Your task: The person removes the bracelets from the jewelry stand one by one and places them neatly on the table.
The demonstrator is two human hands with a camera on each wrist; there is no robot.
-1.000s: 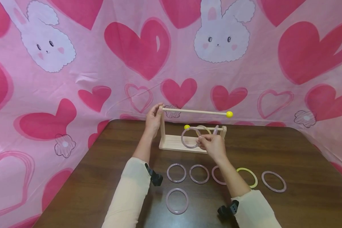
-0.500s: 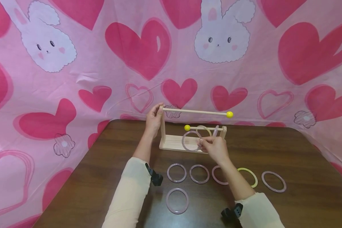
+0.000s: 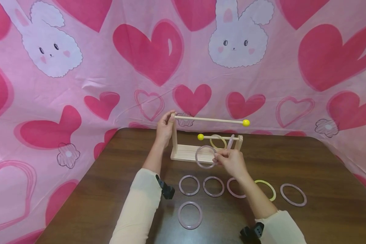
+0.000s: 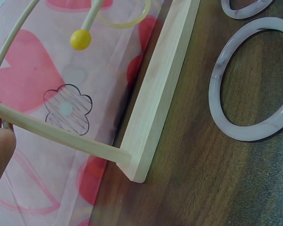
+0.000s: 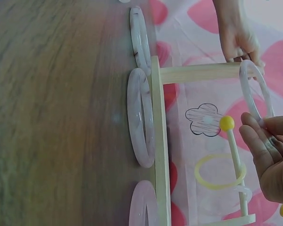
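Observation:
My left hand point(image 3: 164, 130) grips the top of the left post of a wooden two-rod stand point(image 3: 183, 154). Between thumb and fingers, my right hand point(image 3: 233, 163) pinches a pale purple bangle point(image 3: 205, 167) in front of the stand, apart from both rods. A yellow bangle point(image 3: 211, 142) and a pale purple bangle point(image 3: 230, 141) hang on the lower rod, which ends in a yellow ball point(image 3: 200, 137). The upper rod point(image 3: 210, 119), tipped with another yellow ball point(image 3: 246, 123), carries no bangle. In the right wrist view, the held bangle point(image 5: 246, 89) stands upright above the fingertips.
Several bangles lie flat on the brown table point(image 3: 109, 200): purple ones point(image 3: 189, 176), a pink one point(image 3: 228, 189) partly behind my right forearm, a yellow-green one point(image 3: 273, 195) and a lilac one point(image 3: 293, 204). One more purple bangle point(image 3: 190, 227) lies nearer. A pink heart-print cloth point(image 3: 195, 74) hangs behind.
My right hand has moved slightly down and to the right with the bangle, showing more of the yellow bangle behind it. The left hand has stayed on the post.

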